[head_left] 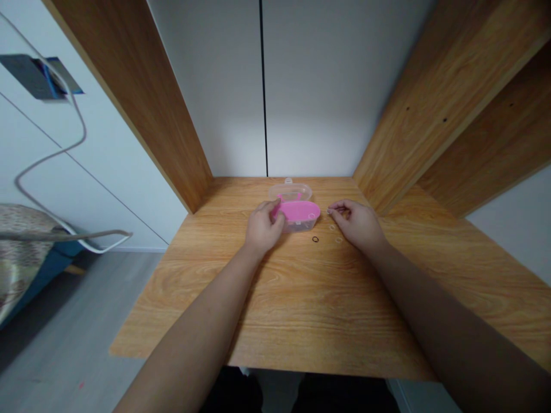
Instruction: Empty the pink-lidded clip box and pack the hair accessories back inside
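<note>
A small clear plastic box [301,226] with a pink inner tray [299,210] stands on the wooden desk, its clear lid [290,189] swung open at the back. My left hand [262,227] grips the box by its left end, thumb and fingers around the rim. Just right of the box, my right hand [358,221] pinches a small pale elastic band [329,211] between thumb and fingertips. A pale band [311,216] shows on the pink tray. On the desk in front lie a black elastic band [315,239] and two pale bands [338,240].
White panels [310,115] close off the back of the desk [301,310]. Wooden uprights stand at left [129,86] and right [430,109]. A white cable [80,120] hangs at the left, above a patterned cloth [21,258].
</note>
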### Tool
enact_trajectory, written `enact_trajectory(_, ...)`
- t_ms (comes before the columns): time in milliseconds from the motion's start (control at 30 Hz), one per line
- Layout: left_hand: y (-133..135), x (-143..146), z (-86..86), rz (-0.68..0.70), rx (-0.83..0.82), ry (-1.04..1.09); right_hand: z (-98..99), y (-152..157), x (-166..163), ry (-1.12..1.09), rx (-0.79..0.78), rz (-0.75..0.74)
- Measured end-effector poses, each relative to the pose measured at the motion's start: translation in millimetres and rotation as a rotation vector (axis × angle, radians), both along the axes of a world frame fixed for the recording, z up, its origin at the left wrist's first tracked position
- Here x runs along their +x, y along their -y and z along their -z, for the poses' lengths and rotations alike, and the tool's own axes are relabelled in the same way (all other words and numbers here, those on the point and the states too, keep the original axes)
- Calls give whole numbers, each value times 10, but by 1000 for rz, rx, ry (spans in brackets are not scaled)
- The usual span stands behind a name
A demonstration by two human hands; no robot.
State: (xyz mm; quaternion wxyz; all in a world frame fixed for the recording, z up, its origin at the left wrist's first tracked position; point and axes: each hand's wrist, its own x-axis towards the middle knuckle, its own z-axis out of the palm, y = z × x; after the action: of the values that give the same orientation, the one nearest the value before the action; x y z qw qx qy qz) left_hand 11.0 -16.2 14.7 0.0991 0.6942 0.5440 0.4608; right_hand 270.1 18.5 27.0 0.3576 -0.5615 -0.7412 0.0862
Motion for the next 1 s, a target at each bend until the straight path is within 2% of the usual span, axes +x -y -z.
enact_trajectory(200, -11, -3, 9, 14, 4, 2, -37, 139, -141, -86, 194, -76)
enact_trajectory(533, -7, 5, 34, 90, 29, -4, -34, 158, -197, -79, 307, -172)
enact_trajectory(667, -3, 3, 31, 103, 35, -9, -48, 168, -210, -29, 340, -209)
enact_trajectory(767, -2, 9, 21, 104, 39, -6, -37, 163, -216, -24, 351, -167)
enact_trajectory(1000, -5, 16, 16, 94, 28, -9, 25, 122, -214, -68, 279, -117)
